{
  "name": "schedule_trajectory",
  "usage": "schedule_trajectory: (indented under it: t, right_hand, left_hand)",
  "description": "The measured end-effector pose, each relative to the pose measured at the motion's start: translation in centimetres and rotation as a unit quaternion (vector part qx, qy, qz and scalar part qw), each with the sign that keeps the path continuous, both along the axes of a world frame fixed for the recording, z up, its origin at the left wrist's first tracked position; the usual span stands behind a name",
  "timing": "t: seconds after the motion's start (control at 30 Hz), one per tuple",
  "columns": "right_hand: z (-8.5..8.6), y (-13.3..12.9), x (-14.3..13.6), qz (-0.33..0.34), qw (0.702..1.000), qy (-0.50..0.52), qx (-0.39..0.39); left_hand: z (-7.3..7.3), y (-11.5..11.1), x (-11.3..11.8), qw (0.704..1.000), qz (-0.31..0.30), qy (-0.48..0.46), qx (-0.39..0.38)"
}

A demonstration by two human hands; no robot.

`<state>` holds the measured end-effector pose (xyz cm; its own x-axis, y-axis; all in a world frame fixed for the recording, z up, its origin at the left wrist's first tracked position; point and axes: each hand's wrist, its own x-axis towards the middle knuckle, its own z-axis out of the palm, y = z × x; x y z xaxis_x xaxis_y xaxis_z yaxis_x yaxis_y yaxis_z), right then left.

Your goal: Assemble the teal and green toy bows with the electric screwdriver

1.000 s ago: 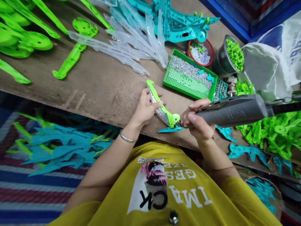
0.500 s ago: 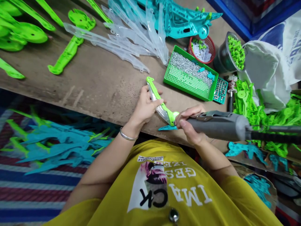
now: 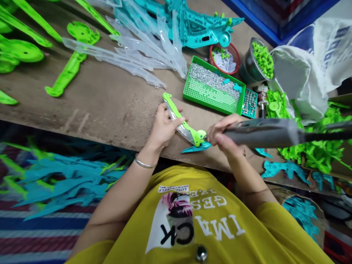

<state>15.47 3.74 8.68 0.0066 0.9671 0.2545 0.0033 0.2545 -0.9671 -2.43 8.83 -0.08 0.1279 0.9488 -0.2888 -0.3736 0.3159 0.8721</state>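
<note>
My left hand (image 3: 165, 124) is closed around a bright green plastic part (image 3: 178, 118) with a clear plastic piece (image 3: 184, 134) along its side. A round hub sits at the part's lower right end. My right hand (image 3: 224, 134) grips a dark grey power screwdriver (image 3: 261, 132), which lies sideways with its front end close to the hub. Whether the bit touches the hub is hidden by my fingers. Beneath the hub, near the table's front edge, lies a pointed turquoise plastic piece (image 3: 196, 147).
A green tray of screws (image 3: 213, 106), a red basket (image 3: 235, 53) and a metal cup (image 3: 247, 68) stand beyond my hands. Clear plastic strips (image 3: 140, 69) and turquoise parts (image 3: 203, 31) lie at the back. Green parts (image 3: 319, 146) heap at right; turquoise pieces (image 3: 68, 170) lie below the table's left.
The view has shifted, so the tabletop things sit further left. The screwdriver's front end has drawn back slightly from the green hub, uncovering more of the turquoise piece. Both holds are unchanged.
</note>
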Motion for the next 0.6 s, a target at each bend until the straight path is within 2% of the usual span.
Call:
schedule_trajectory:
  t: [0.1,0.17,0.23,0.27,0.3,0.37,0.47,0.53,0.6]
  right_hand:
    - [1.1,1.6,2.6,-0.079,0.996,0.003,0.041]
    - [1.0,2.8,4.9,-0.131,0.991,-0.022,0.034]
    - [0.2,3.7,7.1,-0.153,0.987,-0.042,0.034]
    - [-0.3,4.1,7.9,-0.159,0.985,-0.05,0.035]
    - [-0.8,4.4,8.6,-0.163,0.984,-0.056,0.035]
    - [-1.7,4.8,9.2,-0.166,0.983,-0.071,0.026]
    - [-2.1,4.7,9.0,-0.166,0.978,-0.123,0.003]
    - [-1.7,3.7,8.9,-0.171,0.969,-0.18,-0.009]
    - [-1.2,1.9,9.4,-0.174,0.955,-0.241,-0.001]
  left_hand:
    - [-0.3,0.0,-0.5,0.998,0.014,0.051,0.021]
    - [0.2,-0.4,-1.0,0.991,0.037,0.121,0.053]
    - [1.3,-1.2,-1.0,0.965,0.054,0.228,0.119]
    - [1.9,-1.7,-0.6,0.941,0.042,0.29,0.168]
    - [2.5,-2.4,-0.1,0.912,0.016,0.345,0.221]
    - [3.3,-3.7,1.6,0.852,-0.089,0.406,0.318]
    - [3.2,-5.2,4.1,0.772,-0.231,0.439,0.398]
    - [2.7,-5.4,4.9,0.743,-0.259,0.46,0.411]
    - [2.4,-5.0,4.5,0.737,-0.264,0.472,0.406]
